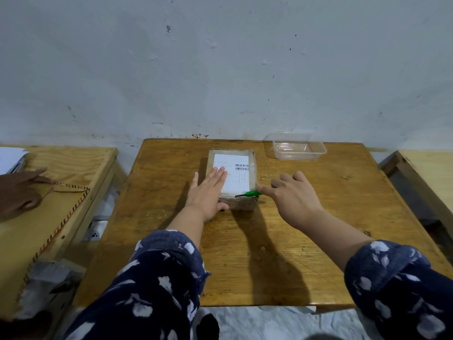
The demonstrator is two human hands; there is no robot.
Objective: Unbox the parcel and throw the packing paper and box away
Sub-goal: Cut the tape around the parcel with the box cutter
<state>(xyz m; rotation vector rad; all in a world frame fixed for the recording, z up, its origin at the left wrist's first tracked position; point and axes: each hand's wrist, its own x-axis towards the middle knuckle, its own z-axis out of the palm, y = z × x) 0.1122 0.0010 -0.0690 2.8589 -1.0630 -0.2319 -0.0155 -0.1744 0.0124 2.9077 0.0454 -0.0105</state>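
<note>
A small parcel (pixel 239 159) wrapped in clear tape, with a white barcode label on top, lies near the far middle of the wooden table (pixel 318 217). My left hand (pixel 208 192) presses flat on the parcel's left half, fingers straight, thumb against its near side. My right hand (pixel 291 195) holds a green-handled cutter (pixel 252 193), whose blade tip touches the parcel's near right top edge.
A clear plastic container (pixel 297 149) stands at the table's far right. Another person's hand (pixel 19 190) rests on a lighter table (pixel 73 163) to the left, by a striped envelope edge. A third table (pixel 431 173) shows at the right. A wall rises behind.
</note>
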